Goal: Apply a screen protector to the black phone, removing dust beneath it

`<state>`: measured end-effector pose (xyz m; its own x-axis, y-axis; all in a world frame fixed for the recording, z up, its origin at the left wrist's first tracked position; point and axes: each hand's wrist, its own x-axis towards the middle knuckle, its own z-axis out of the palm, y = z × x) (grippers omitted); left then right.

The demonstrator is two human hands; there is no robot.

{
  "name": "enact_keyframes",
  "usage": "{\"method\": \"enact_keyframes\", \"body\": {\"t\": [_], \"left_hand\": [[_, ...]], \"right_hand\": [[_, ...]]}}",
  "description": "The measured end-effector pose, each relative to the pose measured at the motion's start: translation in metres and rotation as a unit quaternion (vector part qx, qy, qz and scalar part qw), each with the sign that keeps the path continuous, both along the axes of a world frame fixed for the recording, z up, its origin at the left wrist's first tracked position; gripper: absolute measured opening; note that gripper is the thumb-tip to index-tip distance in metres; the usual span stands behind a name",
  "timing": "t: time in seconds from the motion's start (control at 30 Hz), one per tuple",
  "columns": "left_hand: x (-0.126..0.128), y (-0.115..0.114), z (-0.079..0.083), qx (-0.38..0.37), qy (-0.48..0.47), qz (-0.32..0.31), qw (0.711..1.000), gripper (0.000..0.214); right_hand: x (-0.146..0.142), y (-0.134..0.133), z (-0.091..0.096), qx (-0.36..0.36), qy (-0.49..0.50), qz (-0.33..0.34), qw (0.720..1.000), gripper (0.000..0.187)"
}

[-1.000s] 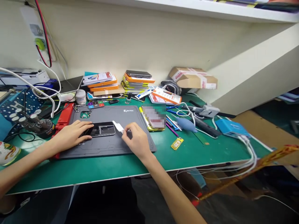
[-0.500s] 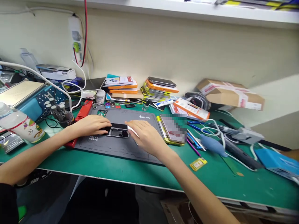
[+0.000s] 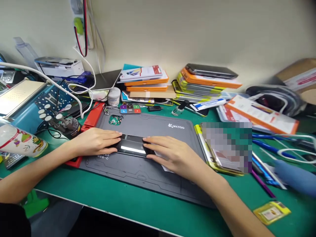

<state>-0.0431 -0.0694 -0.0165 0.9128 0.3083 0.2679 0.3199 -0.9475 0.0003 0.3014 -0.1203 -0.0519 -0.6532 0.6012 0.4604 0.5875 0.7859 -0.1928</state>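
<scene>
A dark, glossy smartphone (image 3: pixel 133 144) lies sideways on the grey work mat (image 3: pixel 158 125), its surface reflecting a bright streak of light. My left hand (image 3: pixel 97 141) grips its left end, fingers together over the top edge. Around the right end, the fingers of my right hand (image 3: pixel 172 151) close on the phone, slightly apart from one another. Under the right palm a white, thin sheet-like piece (image 3: pixel 166 164) pokes out; its kind is not clear. Both ends of the phone are covered by my fingers. Small loose parts sit in a green recess (image 3: pixel 115 119) behind my left hand.
A red bar (image 3: pixel 92 118) edges the mat's left side, beside a rack of screwdrivers (image 3: pixel 65 123) and a bottle (image 3: pixel 23 140). Behind stand stacks of flat boxes (image 3: pixel 145 77). To the right lie yellow-edged packages (image 3: pixel 204 144), a purple stick (image 3: pixel 263 184) and a yellow packet (image 3: pixel 271 212).
The view has moved closer and lower. The phone, tilted up with its inside showing before, now lies flatter with a glossy face up. My right hand has shifted onto its right end.
</scene>
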Motion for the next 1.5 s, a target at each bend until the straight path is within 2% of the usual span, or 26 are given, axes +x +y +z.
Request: {"method": "enact_keyframes", "body": {"t": [0.33, 0.47, 0.67, 0.8, 0.97, 1.2, 1.4, 1.5], "left_hand": [[0.002, 0.003, 0.005, -0.021, -0.019, 0.008, 1.000, 0.039], [0.000, 0.002, 0.002, -0.043, -0.015, 0.019, 0.999, 0.039], [-0.002, 0.001, -0.002, -0.021, 0.006, 0.023, 0.999, 0.035], [-0.004, 0.002, -0.001, -0.062, 0.007, 0.022, 0.998, 0.033], [-0.006, 0.004, 0.000, -0.117, -0.012, 0.040, 0.992, 0.033], [-0.005, 0.004, -0.001, -0.155, -0.033, 0.061, 0.985, 0.036], [-0.004, 0.003, 0.001, -0.134, -0.021, 0.057, 0.989, 0.047], [-0.004, 0.002, 0.002, -0.114, -0.010, 0.050, 0.992, 0.047]], "right_hand": [[0.001, -0.011, 0.009, 0.089, -0.062, -0.007, 0.994, 0.024], [-0.003, -0.016, 0.013, 0.089, -0.066, -0.010, 0.994, 0.024], [-0.007, -0.022, 0.008, 0.135, -0.100, 0.011, 0.986, 0.025], [-0.011, -0.029, 0.003, 0.160, -0.131, 0.009, 0.978, 0.027], [-0.015, -0.033, 0.006, 0.206, -0.178, 0.004, 0.962, 0.028], [-0.013, -0.033, 0.006, 0.186, -0.179, 0.003, 0.966, 0.031], [-0.011, -0.034, 0.002, 0.142, -0.157, -0.006, 0.977, 0.035], [-0.012, -0.034, 0.004, 0.152, -0.164, -0.008, 0.975, 0.033]]}}
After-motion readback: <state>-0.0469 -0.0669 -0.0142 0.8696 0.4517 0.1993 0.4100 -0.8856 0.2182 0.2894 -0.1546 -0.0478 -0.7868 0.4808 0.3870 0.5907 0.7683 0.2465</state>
